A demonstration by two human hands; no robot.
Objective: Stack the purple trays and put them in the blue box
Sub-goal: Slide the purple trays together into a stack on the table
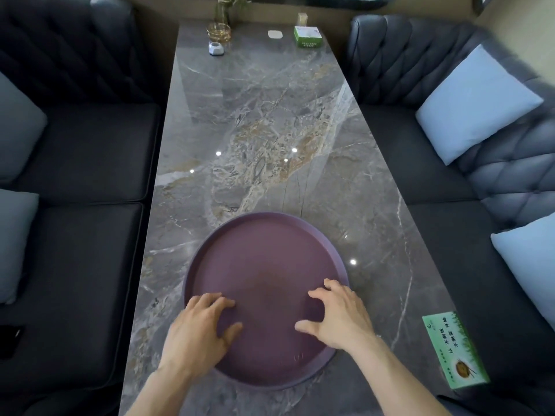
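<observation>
A round purple tray (pixel 264 253) lies flat on the grey marble table (pixel 270 130), near my end of it. My left hand (pixel 199 328) rests on the tray's near left part, fingers spread and curled, palm down. My right hand (pixel 339 316) rests on the near right part in the same way, fingers apart. Neither hand grips the rim. Only one tray shows from above; whether others lie beneath it I cannot tell. No blue box is in view.
A green tissue box (pixel 455 349) sits at the table's near right edge. At the far end stand another green box (pixel 307 37), a glass ashtray (pixel 218 32), a small white device (pixel 216 49) and a plant vase (pixel 223 10). Dark sofas (pixel 90 145) with pale cushions (pixel 477 103) flank the table.
</observation>
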